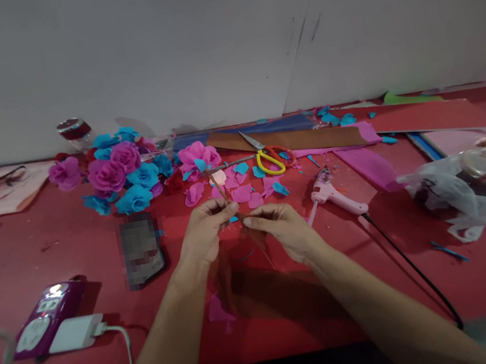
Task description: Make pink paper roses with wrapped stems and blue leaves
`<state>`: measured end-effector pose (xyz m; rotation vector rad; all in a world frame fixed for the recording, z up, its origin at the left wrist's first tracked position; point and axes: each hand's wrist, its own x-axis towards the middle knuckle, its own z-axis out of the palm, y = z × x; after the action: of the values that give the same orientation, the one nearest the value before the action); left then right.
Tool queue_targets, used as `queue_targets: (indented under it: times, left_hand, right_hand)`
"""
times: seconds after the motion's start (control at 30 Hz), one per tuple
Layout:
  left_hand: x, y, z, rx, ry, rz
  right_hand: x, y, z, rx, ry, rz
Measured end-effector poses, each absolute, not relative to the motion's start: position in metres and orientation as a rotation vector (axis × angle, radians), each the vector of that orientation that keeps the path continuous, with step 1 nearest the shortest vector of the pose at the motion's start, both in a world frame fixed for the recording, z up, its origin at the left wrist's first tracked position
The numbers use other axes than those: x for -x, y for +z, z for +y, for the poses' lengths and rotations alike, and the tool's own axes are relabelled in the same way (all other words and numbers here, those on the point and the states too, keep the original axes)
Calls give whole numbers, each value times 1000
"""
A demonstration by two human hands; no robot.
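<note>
My left hand (202,233) is closed, pinching a thin brown stem (219,187) that slants up toward a pink paper flower (198,155). Whether stem and flower are joined, I cannot tell. Between thumb and fingers, my right hand (283,228) grips a brown paper strip (257,237) close beside the left fingertips. Pink and blue paper petals (241,193) lie scattered just beyond both hands. Scissors (271,160) with yellow and orange handles rest behind them. A pink glue gun (336,198) lies to the right of my right hand.
A bunch of pink and blue paper flowers (129,176) stands at the back left. On the left are a phone (143,250), a purple power strip (52,313) and a white charger (76,332). A plastic bag (474,188) sits right; the glue gun's black cord (413,268) crosses the red table.
</note>
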<state>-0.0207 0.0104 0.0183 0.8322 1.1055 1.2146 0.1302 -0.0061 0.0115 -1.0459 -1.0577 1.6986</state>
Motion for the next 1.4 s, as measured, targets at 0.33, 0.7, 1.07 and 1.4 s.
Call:
queue_targets:
  times: [0.33, 0.7, 1.07, 1.4]
  left_hand:
    - [27, 16, 9, -815, 1078, 987]
    - [24, 15, 12, -662, 1102, 986]
    - [21, 9, 12, -691, 1219, 1013]
    - [21, 15, 9, -764, 1179, 1030]
  right_hand:
    - [-127, 12, -7, 974, 1692, -929]
    - [-124, 12, -9, 987, 1606, -1010]
    - [-122, 8, -11, 969, 1686, -973]
    - [-122, 7, -10, 954, 1688, -962]
